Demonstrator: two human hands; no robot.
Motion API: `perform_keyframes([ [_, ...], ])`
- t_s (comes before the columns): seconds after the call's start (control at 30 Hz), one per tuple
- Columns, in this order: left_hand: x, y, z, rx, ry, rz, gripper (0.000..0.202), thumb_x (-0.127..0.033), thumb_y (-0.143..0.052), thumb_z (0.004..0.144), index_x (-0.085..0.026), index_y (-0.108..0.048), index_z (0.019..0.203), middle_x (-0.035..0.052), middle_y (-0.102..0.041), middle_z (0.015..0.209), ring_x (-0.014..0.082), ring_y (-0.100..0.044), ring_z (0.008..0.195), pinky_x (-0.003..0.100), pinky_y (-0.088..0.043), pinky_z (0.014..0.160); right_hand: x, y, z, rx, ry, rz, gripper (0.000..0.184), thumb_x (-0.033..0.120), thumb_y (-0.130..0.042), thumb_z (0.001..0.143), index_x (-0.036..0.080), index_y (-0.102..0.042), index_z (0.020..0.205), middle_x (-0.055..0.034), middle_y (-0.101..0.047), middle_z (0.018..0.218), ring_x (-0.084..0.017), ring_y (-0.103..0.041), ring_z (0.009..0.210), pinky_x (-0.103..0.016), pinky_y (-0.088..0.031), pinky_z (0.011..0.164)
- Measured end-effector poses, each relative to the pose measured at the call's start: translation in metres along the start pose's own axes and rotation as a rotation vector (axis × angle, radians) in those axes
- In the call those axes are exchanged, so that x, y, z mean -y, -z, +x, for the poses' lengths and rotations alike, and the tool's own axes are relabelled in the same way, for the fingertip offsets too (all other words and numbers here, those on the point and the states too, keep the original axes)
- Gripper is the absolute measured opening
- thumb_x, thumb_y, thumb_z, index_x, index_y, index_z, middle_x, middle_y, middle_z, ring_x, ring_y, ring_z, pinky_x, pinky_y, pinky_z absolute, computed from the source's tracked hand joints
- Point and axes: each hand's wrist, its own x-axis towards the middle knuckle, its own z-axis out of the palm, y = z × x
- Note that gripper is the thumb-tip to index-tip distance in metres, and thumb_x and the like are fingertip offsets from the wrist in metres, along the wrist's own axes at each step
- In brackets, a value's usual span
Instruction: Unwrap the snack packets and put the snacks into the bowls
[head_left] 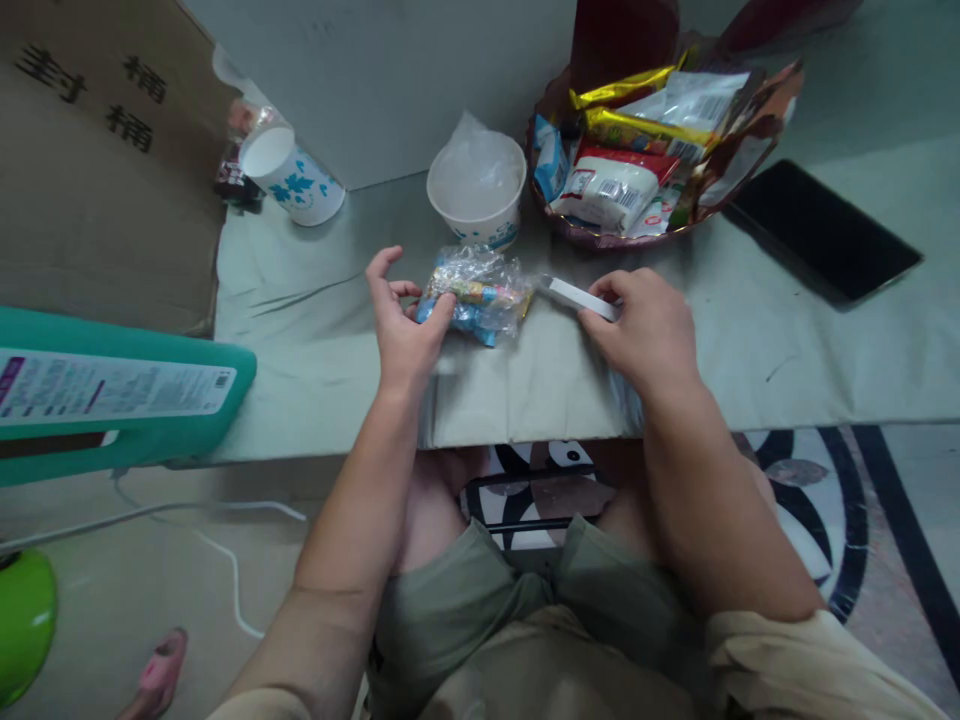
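Observation:
My left hand (409,335) pinches a crinkled clear plastic packet (476,290) with blue and yellow printed parts, near the table's front edge. Its thumb presses on the packet's left side, and the other fingers are partly hidden or curl above it. In my right hand (645,325) is a slim white utility knife (581,297), held between thumb and fingers. The knife's grey tip points left, close to the packet's right end; whether they touch I cannot tell. Just behind the packet stands a white paper bowl (478,190) with a translucent plastic bag inside.
A glossy basket (600,238) of wrapped snacks stands at the back, with a dark phone (829,230) to its right. On the left are a tilted paper cup (296,178), a cardboard box (105,220) and a green jug (225,400). A white cable (225,507) runs below.

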Motion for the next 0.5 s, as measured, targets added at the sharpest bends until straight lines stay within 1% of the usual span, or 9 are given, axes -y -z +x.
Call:
perform_keyframes([
  [0.03,0.001,0.001,-0.001,-0.009,-0.009,0.04,0.067,-0.049,-0.087,0.075,-0.036,-0.056,0.133,0.0024,-0.058,0.111,0.0152,-0.061,0.095,0.026,-0.054,0.083,-0.004,-0.001,0.0,-0.025,-0.013,-0.003,0.009,0.03,-0.068,0.081,0.024,-0.072,0.086,-0.0074,-0.067,0.088,-0.023,-0.057,0.077,-0.036,-0.041,0.068],
  [0.1,0.005,0.003,0.0,-0.038,-0.03,0.076,0.062,-0.053,-0.087,0.073,-0.032,-0.06,0.125,0.0044,-0.056,0.121,0.0179,-0.061,0.105,0.028,-0.054,0.086,-0.01,-0.002,0.001,-0.079,-0.037,-0.002,0.01,0.033,-0.07,0.081,0.024,-0.071,0.086,-0.0079,-0.066,0.088,-0.024,-0.057,0.078,-0.038,-0.043,0.071],
  [0.17,0.007,0.004,0.002,-0.036,-0.065,0.074,0.065,-0.059,-0.085,0.073,-0.031,-0.06,0.124,0.0063,-0.055,0.129,0.0203,-0.061,0.112,0.028,-0.054,0.087,-0.014,0.0,0.001,-0.129,-0.058,-0.006,0.015,0.036,-0.07,0.082,0.023,-0.069,0.089,-0.0103,-0.066,0.091,-0.028,-0.059,0.086,-0.044,-0.046,0.077],
  [0.2,0.007,0.004,0.004,-0.026,-0.08,0.068,0.067,-0.061,-0.085,0.072,-0.03,-0.059,0.125,0.0067,-0.056,0.128,0.0207,-0.061,0.112,0.028,-0.053,0.086,-0.013,0.002,0.002,-0.152,-0.068,-0.006,0.017,0.037,-0.069,0.083,0.023,-0.068,0.091,-0.012,-0.066,0.093,-0.031,-0.06,0.092,-0.047,-0.047,0.082],
  [0.27,0.004,0.004,0.006,0.002,-0.085,0.064,0.066,-0.061,-0.087,0.07,-0.026,-0.061,0.12,0.0055,-0.061,0.117,0.0193,-0.062,0.105,0.027,-0.053,0.083,-0.008,0.005,0.001,-0.174,-0.048,0.033,0.019,0.036,-0.067,0.085,0.021,-0.067,0.096,-0.0149,-0.066,0.099,-0.035,-0.061,0.102,-0.054,-0.046,0.091],
  [0.3,0.0,0.004,0.007,0.013,-0.074,0.066,0.059,-0.058,-0.087,0.071,-0.024,-0.063,0.114,0.0041,-0.063,0.108,0.0177,-0.063,0.098,0.027,-0.052,0.082,-0.003,0.007,0.0,-0.172,-0.01,0.083,0.019,0.035,-0.065,0.087,0.021,-0.067,0.1,-0.0154,-0.067,0.103,-0.035,-0.061,0.105,-0.055,-0.046,0.094],
  [0.37,-0.009,0.003,0.007,0.023,-0.03,0.062,0.037,-0.049,-0.082,0.079,-0.022,-0.065,0.098,0.0009,-0.063,0.091,0.0139,-0.06,0.082,0.025,-0.052,0.075,0.009,0.008,-0.004,-0.141,0.11,0.227,0.025,0.035,-0.061,0.089,0.021,-0.065,0.109,-0.0146,-0.067,0.11,-0.032,-0.062,0.106,-0.052,-0.049,0.096],
  [0.43,-0.02,0.0,0.006,0.016,0.031,0.011,0.02,-0.039,-0.075,0.084,-0.021,-0.064,0.084,-0.0006,-0.062,0.081,0.0113,-0.056,0.07,0.022,-0.05,0.065,0.022,0.007,-0.009,-0.093,0.219,0.362,0.038,0.039,-0.063,0.089,0.022,-0.061,0.122,-0.0137,-0.066,0.12,-0.029,-0.063,0.107,-0.047,-0.053,0.093],
  [0.5,-0.027,-0.003,0.004,0.007,0.111,-0.116,0.014,-0.031,-0.069,0.085,-0.022,-0.06,0.079,-0.0011,-0.062,0.077,0.0101,-0.054,0.063,0.021,-0.049,0.058,0.032,0.002,-0.014,-0.047,0.264,0.432,0.054,0.044,-0.067,0.086,0.024,-0.055,0.135,-0.014,-0.063,0.131,-0.028,-0.063,0.11,-0.045,-0.056,0.09],
])
